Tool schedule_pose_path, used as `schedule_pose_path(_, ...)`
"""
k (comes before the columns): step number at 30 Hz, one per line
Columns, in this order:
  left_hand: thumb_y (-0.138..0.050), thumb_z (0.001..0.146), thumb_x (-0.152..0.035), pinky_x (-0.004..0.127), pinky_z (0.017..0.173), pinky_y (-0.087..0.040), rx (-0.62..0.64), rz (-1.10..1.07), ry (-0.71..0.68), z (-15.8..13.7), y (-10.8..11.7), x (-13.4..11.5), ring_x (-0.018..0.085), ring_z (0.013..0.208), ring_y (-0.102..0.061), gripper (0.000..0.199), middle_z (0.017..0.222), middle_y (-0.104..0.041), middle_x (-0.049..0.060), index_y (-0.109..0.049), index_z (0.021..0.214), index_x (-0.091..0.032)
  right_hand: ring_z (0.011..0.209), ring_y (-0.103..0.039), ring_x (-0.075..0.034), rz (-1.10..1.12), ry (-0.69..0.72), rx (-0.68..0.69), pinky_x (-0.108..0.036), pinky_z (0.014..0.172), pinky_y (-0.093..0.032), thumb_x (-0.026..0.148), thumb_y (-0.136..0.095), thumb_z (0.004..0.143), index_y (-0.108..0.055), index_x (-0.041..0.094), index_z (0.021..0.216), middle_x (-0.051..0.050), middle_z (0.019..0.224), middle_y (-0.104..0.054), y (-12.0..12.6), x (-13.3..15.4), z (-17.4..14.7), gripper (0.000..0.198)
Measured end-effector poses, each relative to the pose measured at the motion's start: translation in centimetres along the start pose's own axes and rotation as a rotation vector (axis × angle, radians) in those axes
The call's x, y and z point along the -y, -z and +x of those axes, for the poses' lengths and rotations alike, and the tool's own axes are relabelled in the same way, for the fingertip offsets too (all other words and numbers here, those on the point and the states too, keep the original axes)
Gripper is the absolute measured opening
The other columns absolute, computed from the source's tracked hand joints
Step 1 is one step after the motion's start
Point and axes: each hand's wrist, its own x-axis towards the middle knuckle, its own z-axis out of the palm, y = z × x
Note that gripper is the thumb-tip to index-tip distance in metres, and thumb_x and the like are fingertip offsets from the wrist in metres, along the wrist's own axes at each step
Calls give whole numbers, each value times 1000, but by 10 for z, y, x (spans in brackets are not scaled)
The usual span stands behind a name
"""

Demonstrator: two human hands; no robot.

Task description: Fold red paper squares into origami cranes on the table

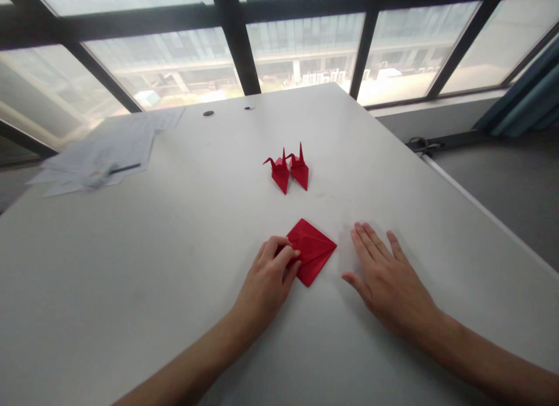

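Observation:
A red sheet of origami paper, folded into a diamond with crease lines, lies on the white table. My left hand has its fingers curled over the paper's left corner, pinching it and hiding that corner. To the right of the paper, my right hand rests flat on the table with its fingers stretched out, apart from the paper and holding nothing. Beyond the hands stand two folded red paper cranes, a left crane and a right crane, side by side.
Loose white papers lie spread at the table's far left, with a dark pen on them. Two round holes show near the far edge. Large windows rise behind the table, and a blue curtain hangs at the right.

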Motion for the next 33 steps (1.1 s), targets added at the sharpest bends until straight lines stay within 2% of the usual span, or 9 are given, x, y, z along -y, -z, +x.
schedule_pose_path(2, -56, 96, -19, 38, 94, -50, 0, 2, -5, 0, 0, 0, 20, 103, -55, 5, 113, -54, 6, -61, 95, -20, 151, -20, -32, 4, 29, 14, -61, 120, -17, 53, -35, 101, -22, 4, 156, -21, 160, -28, 2, 8, 1, 74)
schedule_pose_path(6, -56, 96, -18, 38, 94, -50, -6, 0, -5, 0, 0, -1, 20, 104, -54, 5, 112, -54, 6, -60, 97, -19, 152, -17, -28, 101, 261, 119, -56, 123, -18, 56, -45, 97, -20, 11, 157, -12, 163, -22, 0, 29, 5, 79)
schedule_pose_path(9, -53, 97, -17, 38, 96, -49, -6, -14, 5, -1, 0, -2, 20, 104, -54, 8, 113, -55, 7, -61, 98, -19, 151, -22, -29, 146, 261, 141, -57, 122, -17, 56, -46, 97, -21, 13, 157, -13, 162, -26, -5, 36, 7, 79)
schedule_pose_path(15, -42, 97, -6, 34, 98, -47, -37, -100, 56, 0, 1, -3, 18, 106, -54, 25, 113, -56, 5, -62, 101, -21, 150, -24, -31, 135, 263, 119, -59, 122, -14, 57, -45, 97, -22, 12, 157, -14, 162, -25, -9, 33, 6, 78)
schedule_pose_path(21, -54, 94, -13, 40, 96, -47, -2, 14, 77, 2, 1, -7, 21, 103, -53, 12, 109, -56, 5, -59, 102, -20, 149, -26, -32, 104, 278, 104, -59, 122, -11, 59, -45, 96, -26, 11, 156, -16, 161, -28, -8, 34, 6, 79)
schedule_pose_path(27, -56, 92, -13, 43, 96, -48, 13, 85, 41, 1, 1, -8, 23, 104, -53, 17, 112, -56, 7, -57, 107, -19, 149, -25, -35, 76, 289, 130, -65, 119, -13, 63, -51, 92, -32, 23, 155, -16, 162, -27, -8, 35, 9, 77)
schedule_pose_path(30, -56, 91, -11, 44, 98, -48, 12, 71, 32, 0, 1, -8, 24, 106, -53, 20, 113, -56, 8, -58, 109, -19, 149, -26, -35, 74, 276, 142, -67, 119, -12, 65, -51, 91, -37, 23, 153, -17, 160, -29, -6, 36, 10, 76)
schedule_pose_path(33, -49, 92, -5, 40, 100, -49, -21, -8, 46, -1, 1, -6, 21, 108, -55, 26, 115, -57, 7, -60, 111, -19, 148, -27, -36, 76, 266, 143, -67, 118, -14, 64, -53, 91, -39, 22, 152, -18, 160, -30, -5, 37, 10, 75)
